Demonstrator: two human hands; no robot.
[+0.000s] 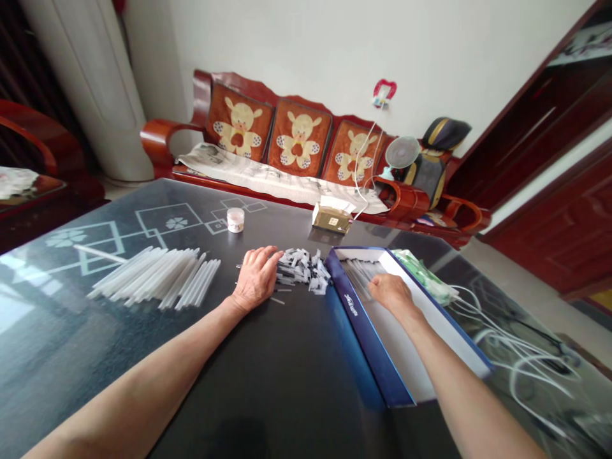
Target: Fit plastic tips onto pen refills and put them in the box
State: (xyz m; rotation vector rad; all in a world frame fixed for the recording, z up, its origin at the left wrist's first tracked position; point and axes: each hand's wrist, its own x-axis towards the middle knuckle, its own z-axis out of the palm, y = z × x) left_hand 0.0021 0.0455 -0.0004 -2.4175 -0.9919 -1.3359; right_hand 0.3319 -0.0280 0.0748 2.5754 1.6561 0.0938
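Task's things: I see thin clear plastic tubes (357, 277) lying lengthwise in a shallow blue-and-white cardboard box (354, 338), and a heap of small translucent plastic pieces (301, 271) on the bench (282, 382) just left of the box.

Right hand: My right hand (389, 293) is down inside the box, fingers curled toward the tubes. I can't tell whether it is gripping any.

Left hand: My left hand (255, 277) lies open and palm down on the bench, its fingertips just beside the heap.

Handling: I'd judge everything here light. The tubes look stiff but slender, so I'd take them around the middle. The small pieces look slippery and easy to scatter, so I'd pinch them singly with my fingertips.

Nearby: Longer translucent plastic tubes (155, 277) lie in a loose row left of my left hand. A small white jar (235, 220) and a small cardboard box (331, 217) sit further along the bench. A green-and-white packet (423, 274) lies past the blue-and-white box, with white cables (516, 344) to its right.

Beyond: A red wooden sofa (160, 137) carries newspaper (268, 178) and a small fan (400, 153).
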